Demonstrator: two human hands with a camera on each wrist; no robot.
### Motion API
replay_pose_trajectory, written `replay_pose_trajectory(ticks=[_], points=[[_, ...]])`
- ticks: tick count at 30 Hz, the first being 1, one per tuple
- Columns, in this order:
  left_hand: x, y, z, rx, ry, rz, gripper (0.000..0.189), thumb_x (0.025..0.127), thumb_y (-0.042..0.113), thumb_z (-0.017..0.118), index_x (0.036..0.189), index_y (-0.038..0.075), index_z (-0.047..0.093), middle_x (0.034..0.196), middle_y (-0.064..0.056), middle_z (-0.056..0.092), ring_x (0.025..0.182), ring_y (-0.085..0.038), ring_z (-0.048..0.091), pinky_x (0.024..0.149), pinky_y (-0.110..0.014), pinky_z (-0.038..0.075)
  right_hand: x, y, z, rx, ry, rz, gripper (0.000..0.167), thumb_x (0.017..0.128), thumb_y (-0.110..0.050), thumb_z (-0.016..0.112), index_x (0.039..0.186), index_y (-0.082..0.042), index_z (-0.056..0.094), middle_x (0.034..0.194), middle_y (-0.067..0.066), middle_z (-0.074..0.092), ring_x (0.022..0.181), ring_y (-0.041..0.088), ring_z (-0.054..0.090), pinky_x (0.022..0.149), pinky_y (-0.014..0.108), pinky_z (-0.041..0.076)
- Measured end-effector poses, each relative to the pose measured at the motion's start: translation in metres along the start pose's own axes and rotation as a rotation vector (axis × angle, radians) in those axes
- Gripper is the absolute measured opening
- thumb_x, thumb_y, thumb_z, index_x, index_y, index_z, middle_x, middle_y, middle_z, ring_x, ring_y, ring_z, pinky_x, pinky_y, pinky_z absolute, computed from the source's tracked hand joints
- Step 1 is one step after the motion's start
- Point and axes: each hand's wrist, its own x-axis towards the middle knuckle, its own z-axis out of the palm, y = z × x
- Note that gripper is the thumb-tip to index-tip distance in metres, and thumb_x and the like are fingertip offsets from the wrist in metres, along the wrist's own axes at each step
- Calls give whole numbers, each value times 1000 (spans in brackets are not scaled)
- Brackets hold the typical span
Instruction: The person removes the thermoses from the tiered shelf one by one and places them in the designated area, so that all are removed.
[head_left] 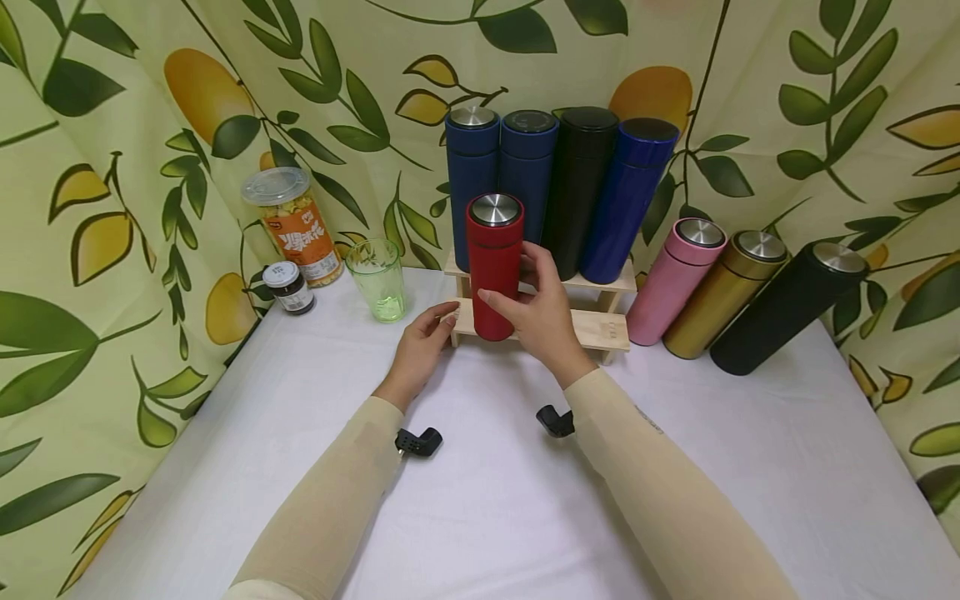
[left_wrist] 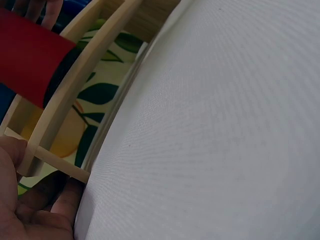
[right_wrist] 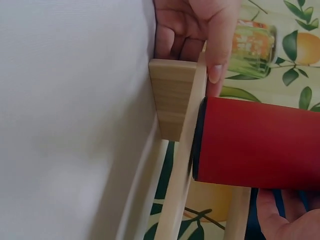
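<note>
A red thermos bottle [head_left: 489, 271] with a silver-topped lid stands upright at the lower step of a small wooden stand [head_left: 597, 330]. My right hand [head_left: 546, 317] grips it from the right, thumb across its front and fingers behind. In the right wrist view, the dark base of the red bottle [right_wrist: 260, 142] is right at the step's surface. My left hand [head_left: 422, 346] holds the left end of that lower step. The left wrist view shows its thumb [left_wrist: 12, 150] at the step's end and the other fingers curled below, beside the stand's leg.
On the upper step stand two dark blue bottles [head_left: 471, 192], a black bottle [head_left: 585, 183] and a bright blue bottle [head_left: 633, 200]. Pink [head_left: 675, 283], gold [head_left: 723, 296] and black bottles [head_left: 783, 312] stand right. A green glass [head_left: 378, 283], small jar [head_left: 288, 289] and snack tub [head_left: 296, 229] are left.
</note>
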Motion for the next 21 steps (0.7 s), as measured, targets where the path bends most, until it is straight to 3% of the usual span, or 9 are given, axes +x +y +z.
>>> replay_pose_trajectory(ticks=[14, 21], points=[[1, -1, 0, -37, -8, 3, 37, 115, 21, 61, 150, 11, 66, 160, -8, 55, 141, -24, 56, 113, -40, 50, -27, -5, -31, -6, 40, -54, 74, 93, -4, 88, 156, -13, 49, 139, 5, 63, 123, 24, 62, 103, 55, 56], [0, 0, 0, -33, -10, -7, 37, 115, 21, 61, 151, 13, 66, 158, -10, 56, 139, -25, 58, 112, -39, 51, -43, -9, -54, -28, 63, -89, 75, 91, 2, 87, 155, -12, 50, 138, 3, 63, 119, 26, 63, 98, 45, 58]])
